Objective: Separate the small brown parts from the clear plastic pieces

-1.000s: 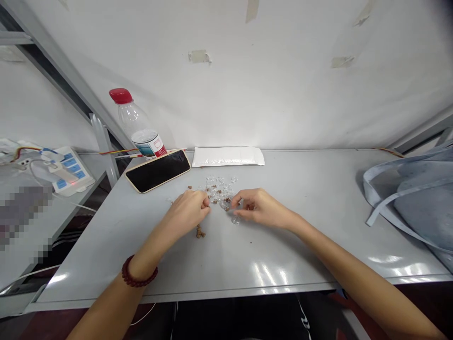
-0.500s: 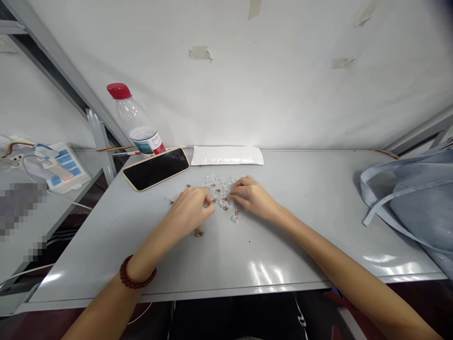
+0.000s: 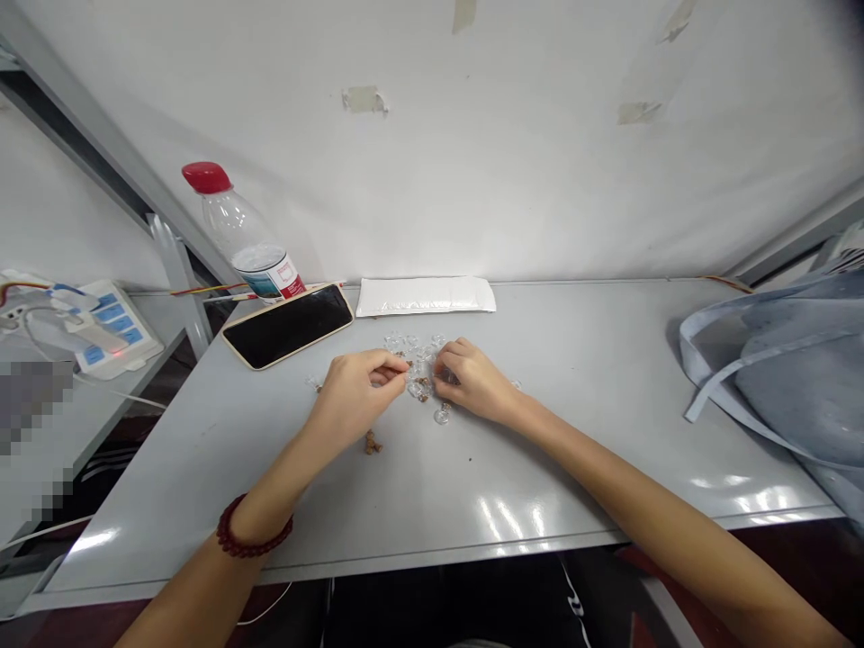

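A cluster of small clear glass bottles [image 3: 419, 351], with brown cork stoppers [image 3: 422, 382] among them, lies in the middle of the grey table. At the cluster's left edge is my left hand [image 3: 355, 396], thumb and fingertips pinched together; whatever is between them is too small to name. My right hand [image 3: 478, 382] curls at the right edge, its fingers closed, hiding what they may hold. Just in front of the hands sits one small bottle [image 3: 441, 416] with a cork beside it. Several loose corks [image 3: 372, 443] form a small heap below my left hand.
Behind the cluster lies a flat white packet [image 3: 427, 296]. A phone [image 3: 289, 326] leans against a red-capped plastic bottle [image 3: 253, 243] at the back left. A power strip [image 3: 120, 328] is on the left, and a blue-grey fabric bag [image 3: 803, 369] on the right.
My left hand has turned, bringing its pinched fingertips up and toward the right hand. The right hand's fingers have curled in more. The whole view has shifted slightly.
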`<action>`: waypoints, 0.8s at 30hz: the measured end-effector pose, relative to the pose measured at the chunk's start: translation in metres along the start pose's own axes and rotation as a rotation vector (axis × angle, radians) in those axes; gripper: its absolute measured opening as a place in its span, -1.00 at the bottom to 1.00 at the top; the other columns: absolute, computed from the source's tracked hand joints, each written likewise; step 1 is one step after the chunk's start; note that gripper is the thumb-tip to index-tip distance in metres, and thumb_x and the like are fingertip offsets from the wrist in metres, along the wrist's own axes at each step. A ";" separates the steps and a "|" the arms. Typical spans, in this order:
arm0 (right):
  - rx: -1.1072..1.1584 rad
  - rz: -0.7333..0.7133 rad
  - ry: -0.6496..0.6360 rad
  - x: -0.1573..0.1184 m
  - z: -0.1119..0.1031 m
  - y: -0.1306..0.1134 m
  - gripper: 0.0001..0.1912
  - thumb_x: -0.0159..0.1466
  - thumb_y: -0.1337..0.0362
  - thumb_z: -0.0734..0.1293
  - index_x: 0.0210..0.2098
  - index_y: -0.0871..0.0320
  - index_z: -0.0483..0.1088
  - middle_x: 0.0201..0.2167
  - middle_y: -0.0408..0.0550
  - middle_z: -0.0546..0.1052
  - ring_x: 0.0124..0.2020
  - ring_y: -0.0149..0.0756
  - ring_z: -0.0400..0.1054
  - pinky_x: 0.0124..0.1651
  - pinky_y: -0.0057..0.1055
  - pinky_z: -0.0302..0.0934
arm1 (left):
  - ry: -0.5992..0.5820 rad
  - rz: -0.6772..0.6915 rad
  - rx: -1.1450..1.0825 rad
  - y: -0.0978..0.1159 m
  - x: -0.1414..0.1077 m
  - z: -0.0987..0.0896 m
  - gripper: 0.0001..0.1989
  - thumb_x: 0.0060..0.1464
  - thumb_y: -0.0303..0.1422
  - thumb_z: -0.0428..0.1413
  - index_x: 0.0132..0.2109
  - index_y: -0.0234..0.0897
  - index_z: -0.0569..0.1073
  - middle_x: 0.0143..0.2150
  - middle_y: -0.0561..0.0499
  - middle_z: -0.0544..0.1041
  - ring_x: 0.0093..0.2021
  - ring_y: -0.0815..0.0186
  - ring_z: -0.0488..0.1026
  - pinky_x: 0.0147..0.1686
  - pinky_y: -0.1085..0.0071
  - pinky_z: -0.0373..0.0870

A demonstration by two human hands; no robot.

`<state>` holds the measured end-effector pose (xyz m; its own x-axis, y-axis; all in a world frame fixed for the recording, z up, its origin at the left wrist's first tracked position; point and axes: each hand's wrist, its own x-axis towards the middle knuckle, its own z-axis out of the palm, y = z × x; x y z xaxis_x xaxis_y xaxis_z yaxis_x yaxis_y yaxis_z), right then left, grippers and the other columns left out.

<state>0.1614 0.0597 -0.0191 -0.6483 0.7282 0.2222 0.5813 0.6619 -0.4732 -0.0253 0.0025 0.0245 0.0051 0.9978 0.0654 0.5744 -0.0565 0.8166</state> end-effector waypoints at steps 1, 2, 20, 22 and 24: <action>0.024 -0.013 0.022 -0.001 0.000 -0.001 -0.94 0.15 0.47 0.28 -0.39 0.23 0.38 -0.37 0.03 0.44 -0.27 -0.22 0.24 -0.18 -0.29 0.21 | -0.020 -0.028 -0.077 0.001 0.000 0.000 -0.87 -0.05 -0.34 0.18 -0.35 -0.30 0.56 -0.35 -0.03 0.63 -0.32 0.20 0.56 -0.26 0.29 0.49; 0.063 -0.031 0.054 -0.002 -0.001 -0.002 -0.94 0.16 0.45 0.28 -0.37 0.21 0.37 -0.36 0.02 0.44 -0.26 -0.23 0.25 -0.17 -0.29 0.20 | -0.036 -0.050 -0.154 0.002 -0.001 0.001 -0.87 -0.07 -0.33 0.20 -0.35 -0.30 0.56 -0.34 -0.03 0.63 -0.29 0.19 0.56 -0.24 0.29 0.50; 0.765 0.216 0.177 -0.013 -0.009 -0.035 -0.87 0.23 0.20 0.31 -0.32 0.14 0.39 -0.46 -0.15 0.45 -0.39 -0.38 0.28 -0.35 -0.41 0.15 | 0.069 0.071 -0.499 0.000 -0.004 0.014 -0.93 -0.05 -0.37 0.26 -0.38 -0.28 0.57 -0.29 0.00 0.60 -0.24 0.31 0.53 -0.17 0.40 0.51; 0.879 0.282 0.145 -0.013 -0.011 -0.036 -0.84 0.22 0.17 0.32 -0.34 0.15 0.40 -0.45 -0.15 0.45 -0.39 -0.40 0.29 -0.31 -0.39 0.17 | 0.051 0.145 -0.390 0.000 -0.005 0.014 -0.92 0.01 -0.38 0.22 -0.32 -0.29 0.56 -0.24 -0.02 0.58 -0.20 0.30 0.52 -0.17 0.39 0.51; 0.977 0.341 0.117 -0.013 -0.013 -0.037 -0.83 0.21 0.17 0.33 -0.37 0.16 0.42 -0.40 -0.13 0.46 -0.37 -0.40 0.32 -0.28 -0.39 0.19 | 0.063 0.262 -0.220 -0.001 -0.006 0.016 -0.85 0.00 -0.40 0.22 -0.22 -0.29 0.52 -0.18 -0.05 0.55 -0.18 0.29 0.50 -0.21 0.38 0.51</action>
<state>0.1545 0.0282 0.0068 -0.4418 0.8971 0.0034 0.0393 0.0231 -0.9990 -0.0127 -0.0025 0.0146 0.0744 0.9447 0.3194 0.3701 -0.3236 0.8708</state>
